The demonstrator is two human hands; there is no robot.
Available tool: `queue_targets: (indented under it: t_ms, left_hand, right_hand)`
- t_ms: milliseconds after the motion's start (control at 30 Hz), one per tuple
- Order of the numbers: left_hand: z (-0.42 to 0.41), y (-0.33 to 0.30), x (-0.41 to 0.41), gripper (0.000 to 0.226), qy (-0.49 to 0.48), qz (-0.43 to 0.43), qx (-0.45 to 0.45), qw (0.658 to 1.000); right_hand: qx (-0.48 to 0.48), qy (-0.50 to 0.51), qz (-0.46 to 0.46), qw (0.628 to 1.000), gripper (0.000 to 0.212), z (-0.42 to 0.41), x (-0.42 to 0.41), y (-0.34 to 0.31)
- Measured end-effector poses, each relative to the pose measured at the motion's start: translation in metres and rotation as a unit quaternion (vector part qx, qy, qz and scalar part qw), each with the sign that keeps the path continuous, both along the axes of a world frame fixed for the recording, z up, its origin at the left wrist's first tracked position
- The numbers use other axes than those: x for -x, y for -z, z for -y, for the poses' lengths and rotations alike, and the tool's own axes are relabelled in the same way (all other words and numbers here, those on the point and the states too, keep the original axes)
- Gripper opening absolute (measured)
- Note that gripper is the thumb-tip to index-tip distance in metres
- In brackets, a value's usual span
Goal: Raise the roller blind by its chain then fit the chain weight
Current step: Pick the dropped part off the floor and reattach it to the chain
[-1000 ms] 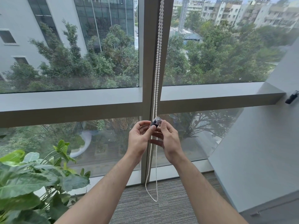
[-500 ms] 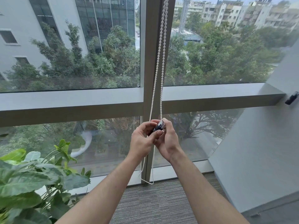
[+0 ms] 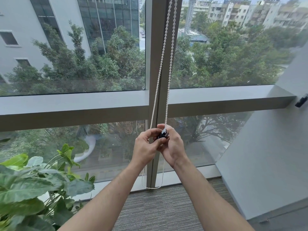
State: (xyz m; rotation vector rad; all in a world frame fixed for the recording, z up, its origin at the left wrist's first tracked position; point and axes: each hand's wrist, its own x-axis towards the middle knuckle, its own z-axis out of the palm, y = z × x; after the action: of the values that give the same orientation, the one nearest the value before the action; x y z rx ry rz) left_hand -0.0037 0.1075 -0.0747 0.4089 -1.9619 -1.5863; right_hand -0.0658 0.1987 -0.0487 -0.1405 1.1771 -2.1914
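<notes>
Pinching the small dark chain weight [image 3: 162,135] at frame centre, the left hand [image 3: 145,148] and right hand [image 3: 173,146] curl round it. The limp, light bead chain [image 3: 164,47] probably slips easily, so gripping close beside the weight seems best.

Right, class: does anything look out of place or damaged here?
Nothing looks damaged. Both hands, left hand and right hand, hold the dark chain weight on the bead chain, whose loop hangs slack near the carpet.

Both bare forearms reach forward and converge at chest height. The left hand [image 3: 144,148] and right hand [image 3: 174,147] meet, fingers curled, pinching a small dark plastic chain weight [image 3: 162,135] between their fingertips.
</notes>
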Motion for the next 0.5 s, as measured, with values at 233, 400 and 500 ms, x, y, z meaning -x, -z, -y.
queue_targets:
  t_ms: [233, 400, 500]
  left_hand:
    - [-0.001, -0.009, 0.0, 0.021, 0.029, 0.004, -0.059, 0.998]
    - [0.004, -0.018, -0.001, 0.022, -0.024, -0.001, -0.033, 0.999]
    - [0.003, -0.022, 0.001, 0.009, -0.031, -0.004, -0.005, 0.999]
  right_hand:
    - [-0.023, -0.04, -0.011, 0.999, 0.033, -0.003, 0.004, 0.003]
    - [-0.054, -0.06, -0.023, 0.996, 0.042, -0.008, 0.005, 0.009]
    - [-0.057, -0.074, -0.031, 0.995, 0.052, -0.012, 0.004, 0.013]
